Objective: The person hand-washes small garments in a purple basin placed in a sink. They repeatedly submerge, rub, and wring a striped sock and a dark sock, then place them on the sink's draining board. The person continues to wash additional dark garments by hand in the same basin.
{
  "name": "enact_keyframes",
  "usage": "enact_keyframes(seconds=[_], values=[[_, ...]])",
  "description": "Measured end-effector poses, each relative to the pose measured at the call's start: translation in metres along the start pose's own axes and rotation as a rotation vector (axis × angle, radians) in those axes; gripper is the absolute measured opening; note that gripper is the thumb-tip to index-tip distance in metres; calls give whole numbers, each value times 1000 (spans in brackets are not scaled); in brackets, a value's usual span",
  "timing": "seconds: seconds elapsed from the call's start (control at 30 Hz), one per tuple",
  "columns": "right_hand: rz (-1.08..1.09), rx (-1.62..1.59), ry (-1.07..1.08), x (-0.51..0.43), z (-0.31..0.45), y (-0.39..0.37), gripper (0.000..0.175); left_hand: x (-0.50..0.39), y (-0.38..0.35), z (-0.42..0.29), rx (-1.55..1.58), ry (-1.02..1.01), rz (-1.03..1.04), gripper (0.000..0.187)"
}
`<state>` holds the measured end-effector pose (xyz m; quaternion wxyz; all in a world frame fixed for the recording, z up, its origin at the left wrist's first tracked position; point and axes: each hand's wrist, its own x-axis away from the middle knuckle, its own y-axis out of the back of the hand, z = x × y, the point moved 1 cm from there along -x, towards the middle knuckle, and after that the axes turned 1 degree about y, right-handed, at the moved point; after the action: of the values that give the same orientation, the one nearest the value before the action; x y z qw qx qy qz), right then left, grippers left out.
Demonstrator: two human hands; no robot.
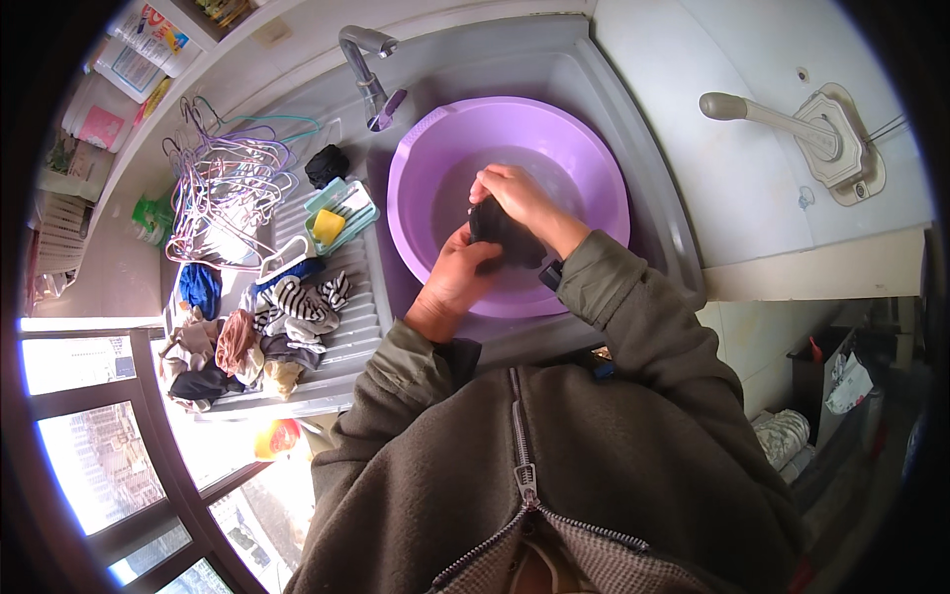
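Over a purple plastic basin both my hands hold a dark, wet-looking cloth item. My left hand grips its near left side, thumb lying across the fabric. At its upper end, the fingers of my right hand are closed on the edge. Cloudy water covers the bottom of the basin, and the lower part of the cloth hangs close to it; whether it dips in I cannot tell. The basin sits in a grey sink.
On the ribbed drainboard left of the basin lie tangled hangers, a teal soap dish with a yellow bar, a black cloth bundle and piled small garments. A faucet rises behind; a lever handle juts from the right wall.
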<state>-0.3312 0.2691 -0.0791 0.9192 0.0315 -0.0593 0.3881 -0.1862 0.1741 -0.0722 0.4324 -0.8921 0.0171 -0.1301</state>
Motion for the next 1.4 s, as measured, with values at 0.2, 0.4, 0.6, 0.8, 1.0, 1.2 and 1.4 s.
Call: enact_keyframes(seconds=[0.2,0.4,0.6,0.8,1.0,1.2,1.4], values=[[-270,325,436,40,17,-41,15,-13,14,0,4,-46,-254,29],[-85,216,335,29,37,-47,29,-17,15,-12,-8,-65,-188,27],[76,-652,-286,16,11,-29,31,-19,11,-22,-20,-83,-126,25],[90,-781,-403,24,-28,-30,39,-23,16,-35,74,-127,-89,25],[298,-771,-553,39,-33,-17,52,-26,14,-70,166,-149,-32,35],[429,-967,-375,14,-20,3,38,-16,19,-59,287,81,16,38],[-122,-785,-17,17,27,28,21,-26,81,-45,-221,-194,-236,37]])
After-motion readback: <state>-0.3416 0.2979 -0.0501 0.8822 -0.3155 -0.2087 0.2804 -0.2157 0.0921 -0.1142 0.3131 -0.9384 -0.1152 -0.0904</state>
